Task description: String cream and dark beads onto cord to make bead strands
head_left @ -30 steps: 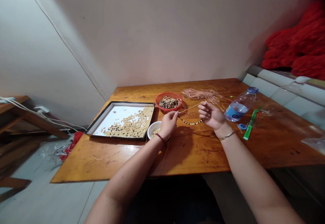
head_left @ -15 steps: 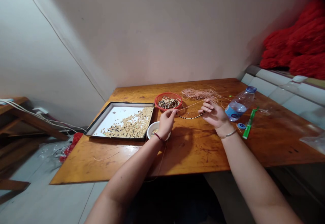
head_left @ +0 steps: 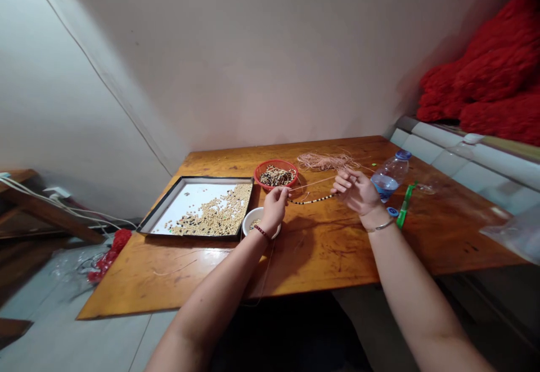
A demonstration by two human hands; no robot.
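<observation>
Head view: 1 black-and-cream beaded strand (head_left: 311, 201) hangs mid-frame, threaded but apparently unclosed, left hand (head_left: 274, 210) pinching 1 end, right hand (head_left: 358, 192) loosely curled on the other; loose beads (head_left: 215, 214) lie unstrung in the tray (head_left: 185, 195), left of centre.

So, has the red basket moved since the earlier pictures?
No: against the tray, the red basket keeps its place by the far right corner; the view itself shifted.

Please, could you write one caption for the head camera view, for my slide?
Left hand and right hand hold a beaded string above a wooden table, near a tray of loose beads.
</observation>
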